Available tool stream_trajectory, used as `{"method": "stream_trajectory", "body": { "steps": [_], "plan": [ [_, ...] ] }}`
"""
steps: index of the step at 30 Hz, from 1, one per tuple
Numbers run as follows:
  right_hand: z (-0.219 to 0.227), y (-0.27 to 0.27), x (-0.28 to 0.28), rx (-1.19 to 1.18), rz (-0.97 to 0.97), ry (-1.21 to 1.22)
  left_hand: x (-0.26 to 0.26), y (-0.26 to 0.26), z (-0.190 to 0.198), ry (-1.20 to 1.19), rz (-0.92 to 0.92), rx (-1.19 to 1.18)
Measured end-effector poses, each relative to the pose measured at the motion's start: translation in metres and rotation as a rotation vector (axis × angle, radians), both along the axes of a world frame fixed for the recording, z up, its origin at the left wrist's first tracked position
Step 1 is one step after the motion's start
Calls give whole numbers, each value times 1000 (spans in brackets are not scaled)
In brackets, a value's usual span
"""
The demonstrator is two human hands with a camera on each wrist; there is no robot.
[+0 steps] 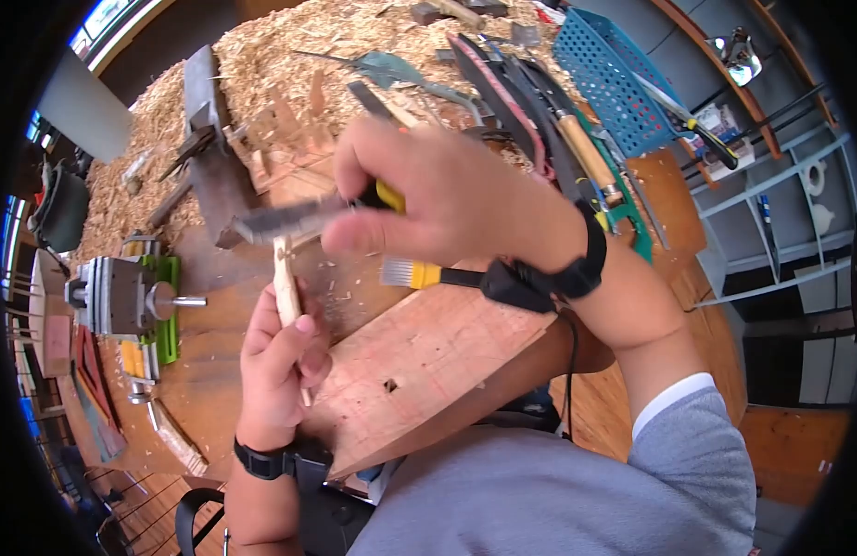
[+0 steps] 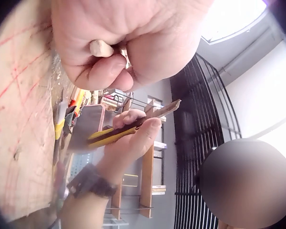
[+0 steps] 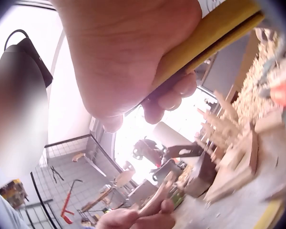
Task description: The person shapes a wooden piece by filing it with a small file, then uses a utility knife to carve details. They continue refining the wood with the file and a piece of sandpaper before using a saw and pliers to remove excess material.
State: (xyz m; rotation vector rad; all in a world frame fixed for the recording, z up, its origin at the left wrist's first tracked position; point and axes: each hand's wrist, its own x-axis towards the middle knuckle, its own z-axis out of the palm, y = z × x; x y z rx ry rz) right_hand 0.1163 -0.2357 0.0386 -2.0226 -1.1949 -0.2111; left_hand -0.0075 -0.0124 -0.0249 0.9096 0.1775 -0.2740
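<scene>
In the head view the left hand (image 1: 285,357) grips a thin carved wooden stick (image 1: 285,287), its top end pointing up past the fingers. The right hand (image 1: 428,195) holds a yellow-and-black utility knife (image 1: 294,221), the blade over the stick's top end; whether they touch cannot be told. In the left wrist view, the stick's pale lower end (image 2: 101,48) pokes out of the left fist (image 2: 124,38), and the right hand (image 2: 131,143) is wrapped round the knife's handle (image 2: 109,137). The right wrist view shows the knife's yellow handle (image 3: 205,38) in the right palm.
A marked wooden board (image 1: 428,361) lies before the person, a brush (image 1: 414,273) at its far edge. A vise (image 1: 118,295) stands left. Wood shavings (image 1: 252,46), several tools and a blue basket (image 1: 614,83) lie at the back.
</scene>
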Motion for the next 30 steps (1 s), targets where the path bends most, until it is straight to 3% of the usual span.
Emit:
{"method": "stream_trajectory", "body": {
  "steps": [5, 7, 13, 15, 18, 20, 24, 26, 30],
  "plan": [
    [21, -33, 6, -85, -15, -5, 1, 3, -3, -11, -3, -36],
    [30, -55, -20, -383, -63, 211, 0, 2, -5, -9, 8, -11],
    [-17, -109, -90, -662, -52, 389, 1, -4, -6, -28, -18, 45],
    [-25, -114, -94, -592, -56, 436, 1, -6, -5, -27, -4, 70],
    [-16, -107, -84, -601, -15, 415, 2, -3, -9, -40, -42, 20],
    [3, -93, -67, -417, 20, 365, 1, -3, -6, -15, -34, -2],
    [13, -45, -37, -348, 35, 90, 3, 1, -8, -12, -33, -53],
    [8, -23, -30, -535, -94, -9, 3, 4, -11, -17, -39, -132],
    [-26, -12, -7, -666, -128, -47, 6, 10, -15, -17, -15, -241]
  ]
}}
